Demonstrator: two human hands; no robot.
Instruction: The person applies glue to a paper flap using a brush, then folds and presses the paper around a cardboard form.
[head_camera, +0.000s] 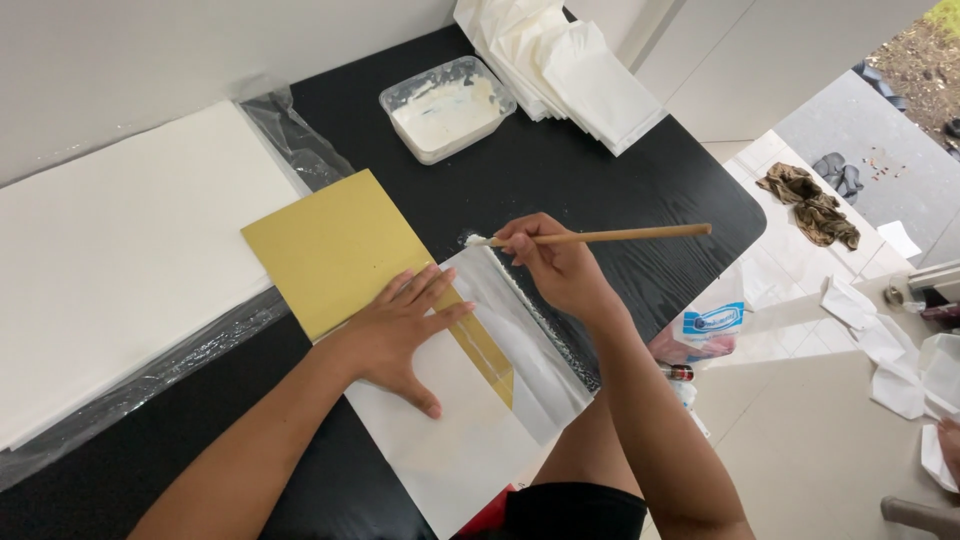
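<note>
My left hand (400, 335) lies flat, fingers spread, on a white paper sheet (470, 440) and the edge of a gold card (330, 245) on the black table (600, 170). My right hand (555, 265) grips a wooden-handled brush (610, 237). Its white, glue-laden tip touches the top corner of the white sheet, just right of the gold card. A strip of gold shows where the white sheet overlaps the card.
A clear plastic tub of white paste (447, 108) stands at the back. A pile of folded white paper pieces (560, 60) lies behind it. A large stack of white sheets in plastic wrap (110, 250) fills the left. Scraps and cloth lie on the floor at right.
</note>
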